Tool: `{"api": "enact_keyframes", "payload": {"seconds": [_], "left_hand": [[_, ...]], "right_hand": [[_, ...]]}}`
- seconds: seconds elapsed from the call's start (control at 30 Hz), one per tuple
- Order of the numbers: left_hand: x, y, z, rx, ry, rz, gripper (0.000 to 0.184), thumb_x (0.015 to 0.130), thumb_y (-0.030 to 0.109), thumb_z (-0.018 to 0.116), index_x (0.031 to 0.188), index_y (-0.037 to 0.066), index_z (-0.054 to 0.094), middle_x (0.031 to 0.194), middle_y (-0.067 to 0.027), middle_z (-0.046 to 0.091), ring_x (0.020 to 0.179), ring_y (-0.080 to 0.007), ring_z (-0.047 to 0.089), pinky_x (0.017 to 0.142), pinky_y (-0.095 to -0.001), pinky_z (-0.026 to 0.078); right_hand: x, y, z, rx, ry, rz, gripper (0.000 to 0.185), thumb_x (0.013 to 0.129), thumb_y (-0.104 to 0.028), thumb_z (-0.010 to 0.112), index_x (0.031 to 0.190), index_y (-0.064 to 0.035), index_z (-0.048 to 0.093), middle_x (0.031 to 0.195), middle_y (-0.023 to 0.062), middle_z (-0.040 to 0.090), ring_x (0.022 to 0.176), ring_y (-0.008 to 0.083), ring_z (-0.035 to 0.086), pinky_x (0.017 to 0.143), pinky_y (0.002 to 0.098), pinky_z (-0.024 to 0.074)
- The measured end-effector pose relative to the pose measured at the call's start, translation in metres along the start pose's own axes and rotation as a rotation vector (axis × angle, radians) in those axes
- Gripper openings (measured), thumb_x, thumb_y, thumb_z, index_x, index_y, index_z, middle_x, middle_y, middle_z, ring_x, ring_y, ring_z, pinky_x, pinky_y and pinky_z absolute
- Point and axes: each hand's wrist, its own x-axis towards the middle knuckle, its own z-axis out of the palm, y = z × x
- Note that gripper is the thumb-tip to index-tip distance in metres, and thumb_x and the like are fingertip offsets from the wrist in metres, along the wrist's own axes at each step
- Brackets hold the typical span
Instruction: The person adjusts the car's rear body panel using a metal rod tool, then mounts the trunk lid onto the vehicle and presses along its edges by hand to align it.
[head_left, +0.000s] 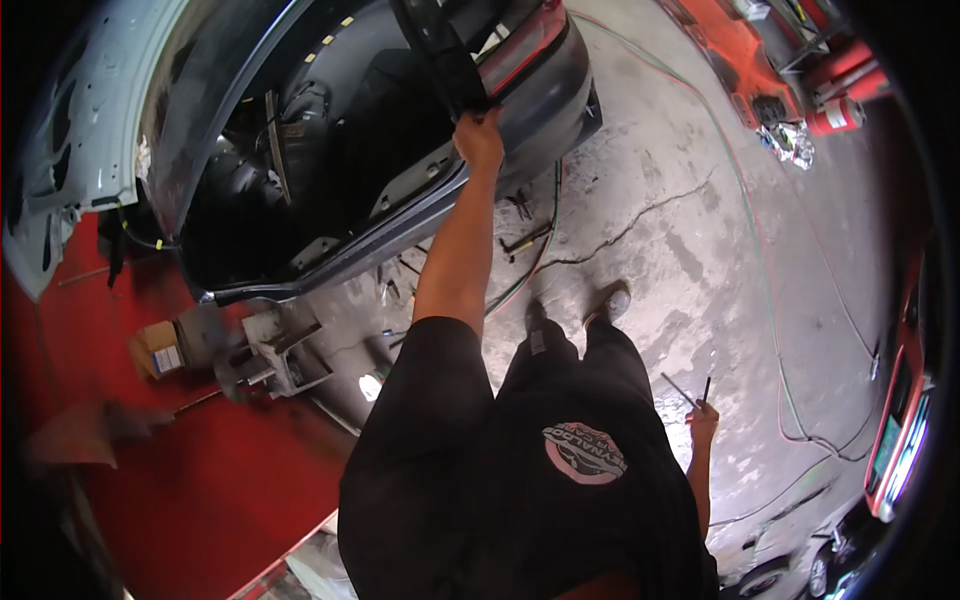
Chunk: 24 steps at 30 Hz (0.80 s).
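My left hand reaches out to the dark car body. Its fingers are closed at the lower end of a long black strip-like part, beside the red tail light. Whether that strip is loose or fixed to the car, I cannot tell. Below the hand runs the sill of the opening, with a dark interior behind it. Low at my right side, my right hand is closed around two thin rods that stick out at different angles; their exact kind is too small to make out.
Hoses snake over the cracked concrete floor. Several tools lie beneath the car edge. A pale panel stands at left, near a cardboard box and a grey metal stand. Red equipment is at upper right.
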Motion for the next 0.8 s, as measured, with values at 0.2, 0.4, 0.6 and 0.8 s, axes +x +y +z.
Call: {"api": "enact_keyframes", "payload": {"seconds": [0.2,0.4,0.6,0.8], "left_hand": [[-0.012,-0.009,0.018,-0.012,0.134,-0.157,0.078,0.067,0.042,0.086,0.121,-0.001,0.05,0.115,-0.0213,0.061,0.111,-0.041,0.057,0.092,-0.0487,0.045],[-0.017,0.028,-0.007,0.121,0.193,-0.207,0.099,0.063,0.04,0.09,0.137,0.0,0.037,0.133,-0.0216,0.046,0.125,-0.0392,0.043,0.103,-0.0515,0.037],[0.007,-0.021,0.009,-0.066,0.02,0.128,0.11,0.063,0.041,0.09,0.144,-0.004,0.029,0.14,-0.026,0.04,0.131,-0.0411,0.037,0.109,-0.052,0.032],[0.009,-0.029,0.002,-0.019,-0.02,0.239,0.114,0.063,0.042,0.089,0.144,-0.006,0.026,0.14,-0.0288,0.039,0.132,-0.0431,0.036,0.109,-0.052,0.032]], "right_hand": [[-0.003,-0.041,-0.001,0.015,-0.046,0.065,0.024,0.09,-0.005,0.053,0.109,0.0073,0.062,0.065,0.0087,0.062,0.049,0.0142,0.057,0.044,0.0257,0.0449],[-0.009,-0.116,0.024,0.107,0.037,-0.052,0.027,0.093,-0.014,0.054,0.11,0.0046,0.063,0.072,0.008,0.064,0.056,0.014,0.061,0.047,0.0251,0.0479],[-0.091,-0.28,0.084,0.204,-0.155,-0.193,0.041,0.094,-0.019,0.057,0.124,0.0094,0.056,0.087,0.0114,0.069,0.079,0.0153,0.067,0.065,0.0228,0.052],[-0.135,-0.353,0.177,0.321,-0.349,-0.311,0.04,0.097,-0.017,0.055,0.124,0.0123,0.056,0.089,0.0108,0.069,0.087,0.0175,0.069,0.077,0.0265,0.0556]]}}
